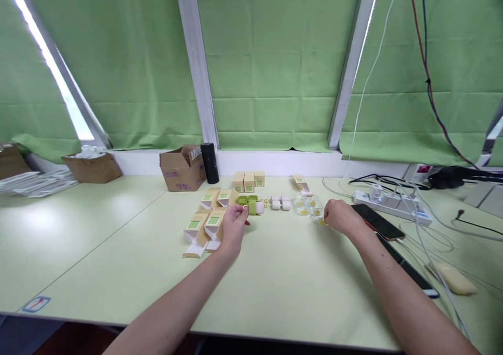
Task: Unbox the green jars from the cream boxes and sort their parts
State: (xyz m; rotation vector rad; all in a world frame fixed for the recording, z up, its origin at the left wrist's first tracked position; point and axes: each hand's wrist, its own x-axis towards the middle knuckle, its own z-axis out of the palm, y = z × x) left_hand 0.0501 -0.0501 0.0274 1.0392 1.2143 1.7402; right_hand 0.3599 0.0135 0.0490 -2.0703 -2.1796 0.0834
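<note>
My left hand (234, 228) is closed in a pinch beside a small green case (252, 208); what sits between its fingertips is too small to make out. A pale pink block (260, 207) touches the case's right side. Small yellow pieces (265, 203) and white-and-pink blocks (280, 203) lie further right. My right hand (338, 216) is closed at the edge of a clear plastic piece (319, 218) with a yellow spot, its fingertips mostly hidden. Similar clear plastic pieces (302, 205) lie just left of it. Opened small cartons (195, 229) with green labels stand left of my left hand.
Closed small cartons (248, 182) stand at the back, near a cardboard box (183, 170) and a black bottle (210, 163). An opened carton (301, 184) lies behind the clear pieces. Phones (378, 222), cables and a power strip (393, 206) occupy the right side.
</note>
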